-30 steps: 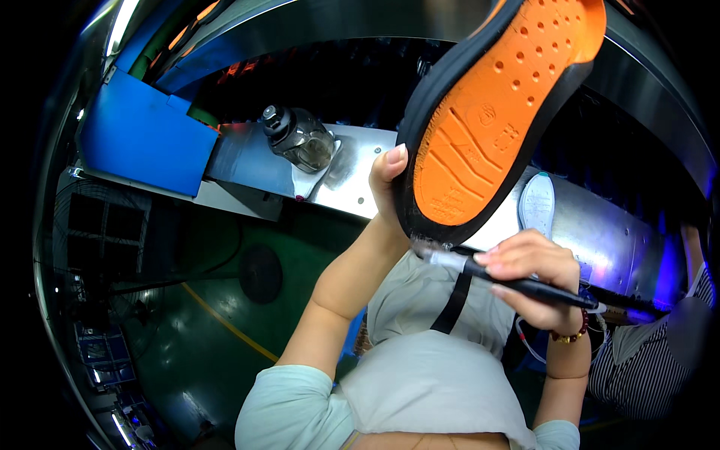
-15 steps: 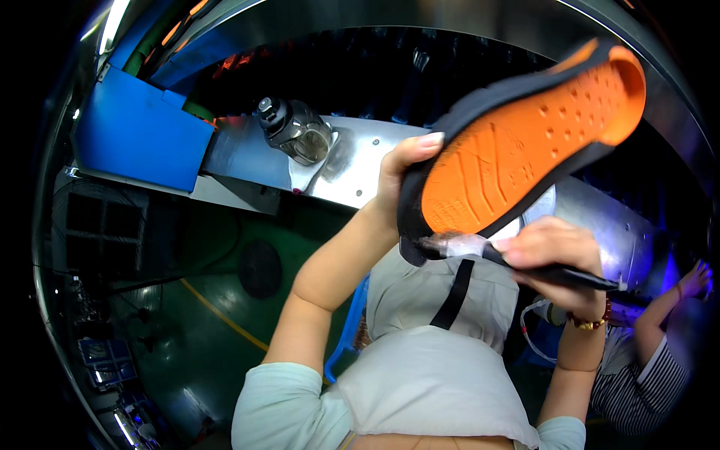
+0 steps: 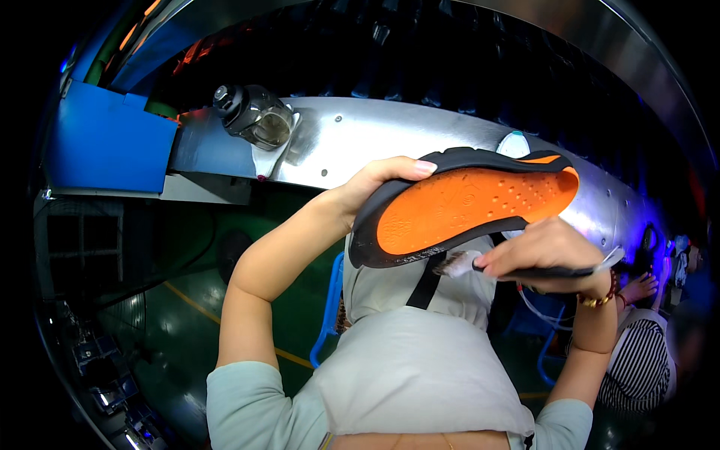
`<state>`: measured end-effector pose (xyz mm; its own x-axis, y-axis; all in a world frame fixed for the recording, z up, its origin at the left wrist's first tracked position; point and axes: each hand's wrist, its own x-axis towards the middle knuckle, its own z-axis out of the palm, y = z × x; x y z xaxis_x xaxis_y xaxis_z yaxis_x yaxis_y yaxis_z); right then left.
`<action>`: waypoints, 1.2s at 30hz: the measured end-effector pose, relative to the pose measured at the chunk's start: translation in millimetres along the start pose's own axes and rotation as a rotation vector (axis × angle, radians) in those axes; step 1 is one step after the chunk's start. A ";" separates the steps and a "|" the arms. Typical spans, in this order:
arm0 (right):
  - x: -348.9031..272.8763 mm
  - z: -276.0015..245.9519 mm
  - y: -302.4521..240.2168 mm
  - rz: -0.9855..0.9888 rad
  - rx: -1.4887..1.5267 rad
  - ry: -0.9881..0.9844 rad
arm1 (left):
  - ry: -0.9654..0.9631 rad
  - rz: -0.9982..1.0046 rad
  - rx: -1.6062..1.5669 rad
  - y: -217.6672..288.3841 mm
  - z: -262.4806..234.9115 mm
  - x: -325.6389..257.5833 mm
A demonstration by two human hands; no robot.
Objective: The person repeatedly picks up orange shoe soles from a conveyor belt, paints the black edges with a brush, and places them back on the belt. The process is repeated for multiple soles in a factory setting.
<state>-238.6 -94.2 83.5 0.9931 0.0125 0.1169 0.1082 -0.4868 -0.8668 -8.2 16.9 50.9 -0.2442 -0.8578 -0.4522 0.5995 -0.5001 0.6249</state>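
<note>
Your left hand (image 3: 367, 187) is gripping the orange shoe sole (image 3: 465, 206) by its heel, fingers wrapped closed; just below the sole, your right hand (image 3: 544, 247) is clamping a brush (image 3: 525, 268), bristles touching its edge

A shoe sole (image 3: 465, 206) is held above an apron (image 3: 420, 360), with a brush (image 3: 525, 268) just beneath it. A jar (image 3: 255, 116) is set on a metal ledge (image 3: 360, 142) behind, to the left.
</note>
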 end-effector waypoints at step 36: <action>54.7 -2.2 62.6 0.193 0.329 1.001 | -0.188 0.364 -0.224 -42.9 -9.9 77.5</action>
<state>-177.6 -126.0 36.7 0.5213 -0.8344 0.1787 0.1089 -0.1426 -0.9838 -45.3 -27.0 -17.3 -0.1087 -0.9897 -0.0934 0.8168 -0.1425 0.5591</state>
